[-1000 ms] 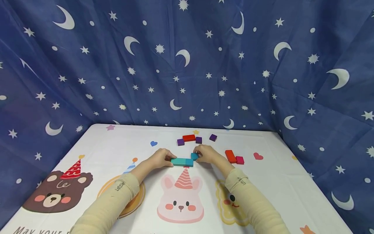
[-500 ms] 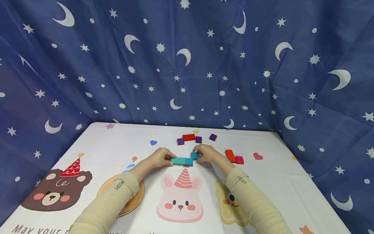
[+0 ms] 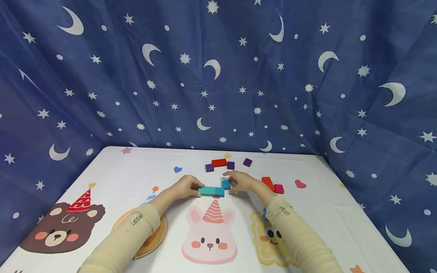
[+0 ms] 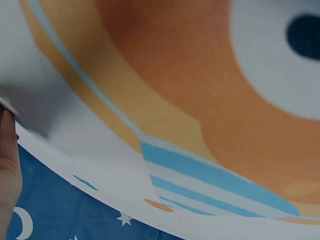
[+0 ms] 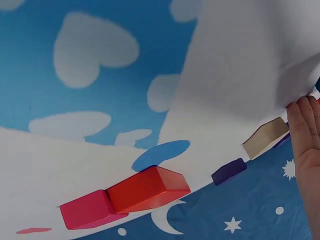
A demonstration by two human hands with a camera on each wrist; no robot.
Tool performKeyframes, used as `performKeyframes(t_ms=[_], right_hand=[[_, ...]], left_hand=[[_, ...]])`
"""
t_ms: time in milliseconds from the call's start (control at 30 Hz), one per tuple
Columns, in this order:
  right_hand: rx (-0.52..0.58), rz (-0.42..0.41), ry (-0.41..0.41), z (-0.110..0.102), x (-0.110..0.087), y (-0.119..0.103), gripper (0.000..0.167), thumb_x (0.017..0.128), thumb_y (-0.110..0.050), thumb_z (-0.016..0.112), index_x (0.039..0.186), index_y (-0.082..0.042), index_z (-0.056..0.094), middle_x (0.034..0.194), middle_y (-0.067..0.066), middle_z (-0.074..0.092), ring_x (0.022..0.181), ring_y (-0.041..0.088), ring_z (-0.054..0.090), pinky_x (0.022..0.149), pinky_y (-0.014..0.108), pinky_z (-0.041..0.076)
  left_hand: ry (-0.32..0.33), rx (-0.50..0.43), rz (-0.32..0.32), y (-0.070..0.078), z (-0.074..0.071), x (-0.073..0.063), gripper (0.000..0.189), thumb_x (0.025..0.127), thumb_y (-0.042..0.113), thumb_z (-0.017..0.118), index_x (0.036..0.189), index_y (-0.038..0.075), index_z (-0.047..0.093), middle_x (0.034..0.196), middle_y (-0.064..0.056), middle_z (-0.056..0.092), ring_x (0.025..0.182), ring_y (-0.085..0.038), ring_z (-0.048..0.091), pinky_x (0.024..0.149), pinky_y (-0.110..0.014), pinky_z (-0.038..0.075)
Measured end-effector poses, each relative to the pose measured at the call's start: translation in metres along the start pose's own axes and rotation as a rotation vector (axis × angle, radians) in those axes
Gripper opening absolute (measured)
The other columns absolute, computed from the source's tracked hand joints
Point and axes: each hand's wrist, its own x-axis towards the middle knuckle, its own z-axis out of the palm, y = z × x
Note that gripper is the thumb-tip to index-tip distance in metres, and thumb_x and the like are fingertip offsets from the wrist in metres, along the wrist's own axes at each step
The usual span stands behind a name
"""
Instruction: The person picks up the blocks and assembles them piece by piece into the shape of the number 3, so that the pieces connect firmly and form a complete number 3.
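A long teal block point(image 3: 207, 191) lies on the table with a blue block point(image 3: 220, 192) against its right end. My left hand point(image 3: 186, 186) pinches the teal block's left end between thumb and fingers. Just behind the blue end sits a small separate blue block point(image 3: 225, 184). Around that block my right hand point(image 3: 241, 182) stands with thumb and fingers spread, not gripping it. In the left wrist view my left hand point(image 4: 9, 170) shows only at the edge, its hold out of sight. In the right wrist view the fingers of my right hand point(image 5: 306, 135) look extended.
Behind lie a red block point(image 3: 219, 163) and purple blocks point(image 3: 209, 168) point(image 3: 230, 165) point(image 3: 247, 162). An orange-red block point(image 3: 268, 184) touches a pink block point(image 3: 279, 189) right of my right hand. A tan block point(image 5: 266, 137) shows in the right wrist view. A starry curtain point(image 3: 218, 76) hangs behind the table.
My right hand has let go of the small blue block and spread its fingers. The left hand keeps its pinch on the teal block. The head view has shifted slightly.
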Motion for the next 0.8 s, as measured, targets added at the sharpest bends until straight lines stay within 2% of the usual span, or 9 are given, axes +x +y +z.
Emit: performKeyframes(t_ms=[133, 300, 400, 567, 700, 800], right_hand=[[0.085, -0.014, -0.02, -0.002, -0.003, 0.007, 0.071, 0.079, -0.013, 0.076, 0.14, -0.005, 0.041, 0.122, 0.015, 0.056, 0.112, 0.03, 0.055, 0.102, 0.043, 0.043], [0.247, -0.014, -0.123, -0.007, -0.008, 0.012, 0.086, 0.083, -0.011, 0.071, 0.149, -0.005, 0.017, 0.136, 0.021, 0.044, 0.131, 0.038, 0.042, 0.11, 0.046, 0.033], [0.283, 0.0, -0.161, -0.008, -0.01, 0.013, 0.09, 0.084, -0.013, 0.07, 0.15, -0.007, 0.01, 0.141, 0.02, 0.04, 0.135, 0.037, 0.038, 0.112, 0.047, 0.029], [0.264, 0.011, -0.162, -0.008, -0.014, 0.012, 0.09, 0.084, -0.016, 0.071, 0.151, -0.009, 0.011, 0.14, 0.019, 0.042, 0.134, 0.035, 0.04, 0.111, 0.046, 0.031], [0.202, -0.006, -0.115, -0.009, -0.016, 0.008, 0.082, 0.084, -0.016, 0.07, 0.149, -0.008, 0.02, 0.135, 0.019, 0.049, 0.128, 0.035, 0.045, 0.107, 0.048, 0.037], [0.152, -0.028, -0.078, -0.008, -0.017, 0.003, 0.076, 0.086, -0.019, 0.069, 0.147, -0.006, 0.026, 0.132, 0.021, 0.052, 0.121, 0.035, 0.05, 0.103, 0.049, 0.042]], left_hand=[[-0.003, -0.012, 0.01, -0.002, 0.001, 0.0, 0.032, 0.075, 0.01, 0.077, 0.105, 0.001, 0.071, 0.098, -0.011, 0.071, 0.083, -0.012, 0.062, 0.077, -0.026, 0.053], [0.001, -0.018, 0.012, -0.003, 0.001, 0.0, 0.032, 0.075, 0.009, 0.077, 0.105, 0.001, 0.071, 0.097, -0.011, 0.071, 0.082, -0.012, 0.063, 0.075, -0.025, 0.053], [0.002, -0.014, 0.017, -0.002, 0.001, -0.001, 0.031, 0.075, 0.009, 0.077, 0.105, 0.001, 0.071, 0.096, -0.01, 0.071, 0.082, -0.011, 0.062, 0.075, -0.024, 0.053], [0.0, -0.005, 0.023, -0.002, 0.001, -0.001, 0.031, 0.075, 0.01, 0.078, 0.104, 0.002, 0.072, 0.095, -0.009, 0.071, 0.081, -0.01, 0.06, 0.074, -0.021, 0.051], [-0.001, -0.005, 0.049, -0.005, 0.003, 0.001, 0.032, 0.075, 0.011, 0.078, 0.105, 0.002, 0.072, 0.096, -0.01, 0.071, 0.082, -0.011, 0.06, 0.074, -0.022, 0.051], [-0.001, 0.001, 0.045, -0.007, 0.003, 0.002, 0.032, 0.075, 0.011, 0.078, 0.105, 0.002, 0.072, 0.096, -0.009, 0.071, 0.082, -0.011, 0.06, 0.074, -0.023, 0.052]])
